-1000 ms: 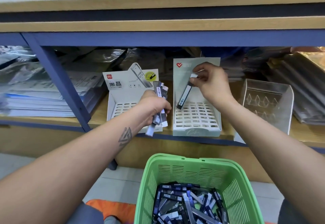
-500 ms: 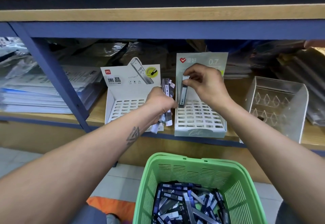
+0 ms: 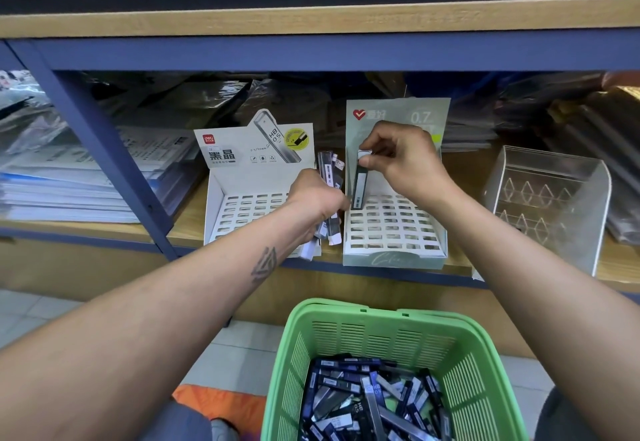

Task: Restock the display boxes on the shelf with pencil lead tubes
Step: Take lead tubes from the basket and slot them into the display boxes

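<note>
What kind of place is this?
Probably a stationery shop: branded white cardboard display boxes for pencil leads on a wooden shelf, stacked plastic-wrapped paper goods, and a green plastic basket of lead tubes.

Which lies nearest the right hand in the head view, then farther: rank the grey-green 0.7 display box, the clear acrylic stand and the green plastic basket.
1. Grey-green 0.7 display box: directly beneath the right hand, which holds a tube over it.
2. Clear acrylic stand: on the shelf, to the hand's right.
3. Green plastic basket: below the shelf, nearest the camera.
</note>
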The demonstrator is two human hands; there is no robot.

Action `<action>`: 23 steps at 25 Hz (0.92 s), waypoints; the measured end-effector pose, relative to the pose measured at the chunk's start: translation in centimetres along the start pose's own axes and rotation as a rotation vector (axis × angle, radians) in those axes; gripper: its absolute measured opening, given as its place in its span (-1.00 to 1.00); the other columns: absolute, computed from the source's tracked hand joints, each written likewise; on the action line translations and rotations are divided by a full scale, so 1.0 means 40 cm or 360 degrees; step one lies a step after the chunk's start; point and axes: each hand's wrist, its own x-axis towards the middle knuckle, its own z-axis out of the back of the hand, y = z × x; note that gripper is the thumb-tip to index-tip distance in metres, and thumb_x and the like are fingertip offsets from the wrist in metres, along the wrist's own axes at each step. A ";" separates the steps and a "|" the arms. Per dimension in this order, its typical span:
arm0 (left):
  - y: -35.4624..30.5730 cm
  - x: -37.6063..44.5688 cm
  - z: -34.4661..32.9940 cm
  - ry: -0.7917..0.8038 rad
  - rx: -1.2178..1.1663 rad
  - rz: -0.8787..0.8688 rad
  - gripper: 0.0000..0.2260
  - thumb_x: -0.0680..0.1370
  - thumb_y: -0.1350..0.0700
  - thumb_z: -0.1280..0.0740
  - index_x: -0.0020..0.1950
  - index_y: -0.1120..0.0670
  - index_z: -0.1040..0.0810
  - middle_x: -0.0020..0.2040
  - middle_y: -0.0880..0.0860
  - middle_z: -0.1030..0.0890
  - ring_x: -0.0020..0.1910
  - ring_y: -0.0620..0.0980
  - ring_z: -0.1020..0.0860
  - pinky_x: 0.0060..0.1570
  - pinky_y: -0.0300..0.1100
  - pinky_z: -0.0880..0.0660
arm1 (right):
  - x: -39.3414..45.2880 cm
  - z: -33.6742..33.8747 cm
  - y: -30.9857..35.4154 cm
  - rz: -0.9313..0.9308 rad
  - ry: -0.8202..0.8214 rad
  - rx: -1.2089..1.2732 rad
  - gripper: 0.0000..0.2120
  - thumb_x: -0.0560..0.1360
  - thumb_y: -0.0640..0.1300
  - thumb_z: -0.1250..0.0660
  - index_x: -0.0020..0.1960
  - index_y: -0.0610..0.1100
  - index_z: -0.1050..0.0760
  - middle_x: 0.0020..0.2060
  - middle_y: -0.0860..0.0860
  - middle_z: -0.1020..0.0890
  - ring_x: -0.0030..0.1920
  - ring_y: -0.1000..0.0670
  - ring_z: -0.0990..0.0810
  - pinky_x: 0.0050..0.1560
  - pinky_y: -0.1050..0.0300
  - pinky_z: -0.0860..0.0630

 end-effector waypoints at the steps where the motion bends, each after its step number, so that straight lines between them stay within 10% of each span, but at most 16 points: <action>1: 0.000 0.000 -0.001 0.0006 0.0002 -0.0005 -0.68 0.36 0.28 -0.54 0.05 0.20 -0.54 -0.07 0.19 -0.63 -0.08 0.20 -0.64 -0.02 0.09 -0.64 | -0.002 -0.001 -0.007 -0.0017 -0.0001 -0.0001 -0.86 0.45 -0.28 -0.52 -0.09 -0.10 -0.62 -0.19 -0.02 -0.67 -0.16 0.01 -0.63 -0.05 0.15 -0.57; 11: -0.004 -0.012 0.013 0.0060 -0.0082 0.0026 -0.67 0.35 0.31 -0.53 0.06 0.21 -0.54 -0.05 0.22 -0.64 -0.09 0.23 -0.66 -0.03 0.17 -0.65 | -0.031 -0.021 -0.014 0.0013 0.0028 -0.0333 -0.76 0.59 -0.22 -0.36 0.21 -0.07 -0.66 0.11 -0.01 -0.69 0.10 -0.03 -0.62 0.22 0.04 -0.55; 16: -0.025 -0.040 0.058 0.0146 -0.0380 0.0000 -0.70 0.36 0.34 -0.54 0.02 0.23 -0.54 -0.15 0.21 -0.63 -0.25 0.13 -0.64 -0.14 0.02 -0.65 | -0.062 -0.003 0.019 -0.0111 -0.0070 -0.0050 -0.81 0.56 -0.22 -0.34 0.12 -0.05 -0.64 -0.06 -0.02 -0.68 -0.14 0.02 -0.62 -0.04 0.12 -0.55; 23: -0.038 -0.088 0.038 0.0082 -0.0739 0.0063 -0.65 0.32 0.32 -0.54 0.06 0.32 -0.58 -0.12 0.32 -0.64 -0.23 0.23 -0.66 -0.14 0.25 -0.64 | -0.140 0.050 0.105 -0.0827 0.0815 0.0896 -0.75 0.48 -0.25 -0.50 0.04 -0.22 -0.45 -0.12 -0.33 -0.69 -0.17 -0.26 -0.73 -0.21 0.04 -0.67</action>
